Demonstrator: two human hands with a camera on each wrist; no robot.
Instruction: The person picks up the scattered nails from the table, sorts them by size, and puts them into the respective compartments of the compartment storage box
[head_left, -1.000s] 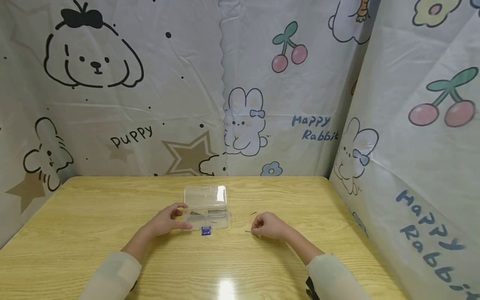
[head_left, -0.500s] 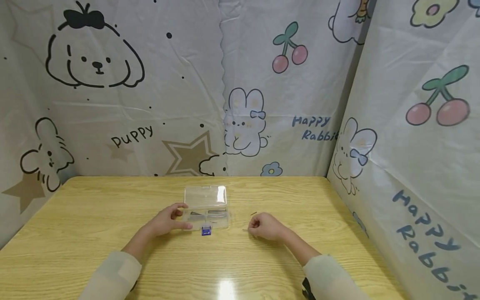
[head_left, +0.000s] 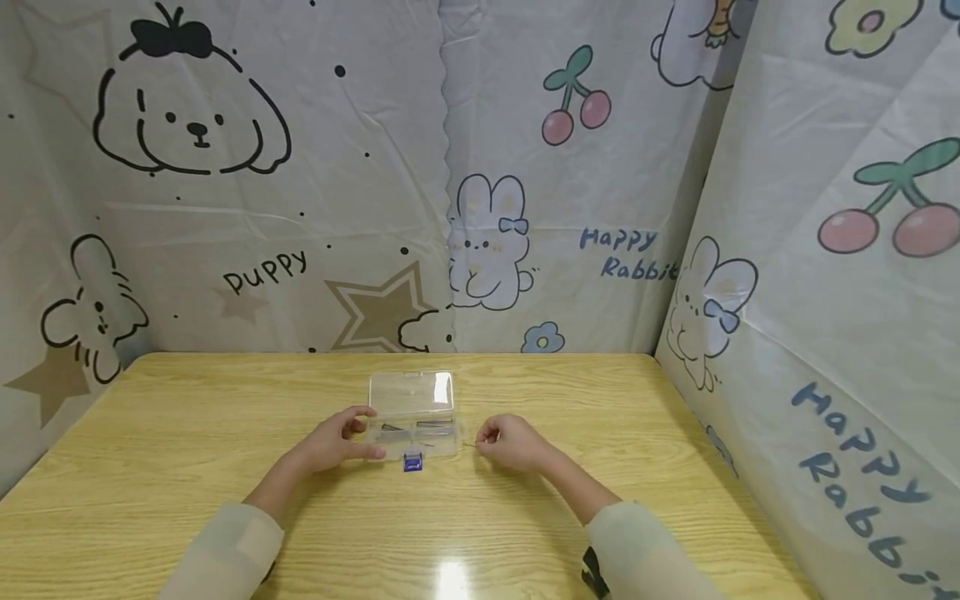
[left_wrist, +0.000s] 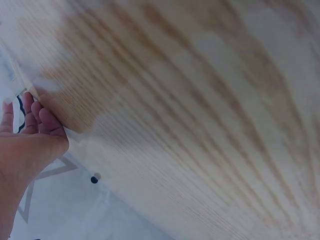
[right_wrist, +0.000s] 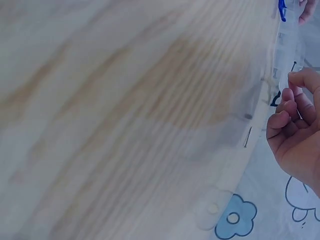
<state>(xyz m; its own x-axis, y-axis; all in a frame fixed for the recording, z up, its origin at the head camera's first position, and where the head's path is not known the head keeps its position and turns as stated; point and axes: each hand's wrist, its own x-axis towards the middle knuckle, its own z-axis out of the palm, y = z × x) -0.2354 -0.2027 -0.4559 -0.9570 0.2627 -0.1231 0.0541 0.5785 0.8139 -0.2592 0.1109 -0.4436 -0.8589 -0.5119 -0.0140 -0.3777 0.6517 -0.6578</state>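
On a wooden counter, the right hand pinches a thin pin in curled fingers just right of a clear plastic box. The left hand grips the box's left end; its lid lies open behind.

both forearms reach forward in pale sleeves. the left hand lies with thumb and fingers spread in a loose c, gripping at its tips. the right hand is curled, its fingertips pinched together around something thin.
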